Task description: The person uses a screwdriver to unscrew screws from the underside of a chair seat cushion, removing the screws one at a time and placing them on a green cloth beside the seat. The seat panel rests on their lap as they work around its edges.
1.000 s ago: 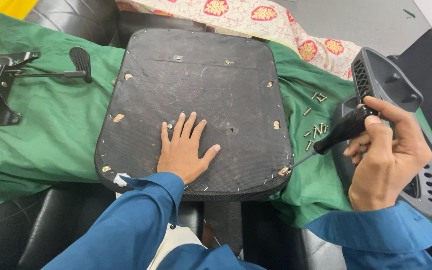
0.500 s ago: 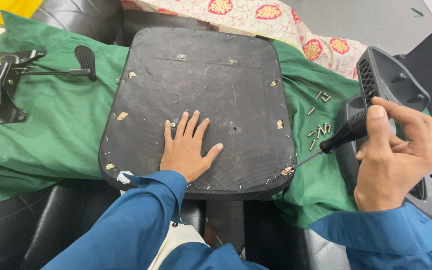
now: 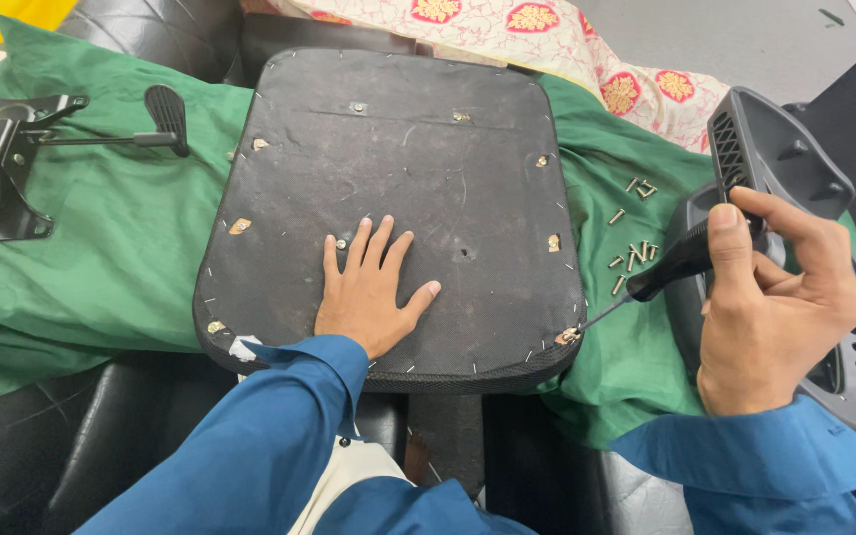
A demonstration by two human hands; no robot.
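A black chair seat base (image 3: 398, 149) lies upside down on a green cloth (image 3: 101, 258). My left hand (image 3: 369, 292) rests flat on its near half, fingers spread. My right hand (image 3: 775, 307) grips a black-handled screwdriver (image 3: 671, 267). Its thin shaft slants down left, and the tip sits at a fitting (image 3: 569, 336) on the seat's near right corner.
Several loose screws (image 3: 631, 258) lie on the cloth right of the seat. A grey plastic chair part (image 3: 775, 159) stands behind my right hand. A black metal tilt mechanism with lever (image 3: 12, 149) lies far left. A patterned cloth (image 3: 547, 40) is at the back.
The view has shifted slightly. My right hand has risen a little, with the screwdriver tip staying at the same corner fitting. My left hand stays flat on the seat.
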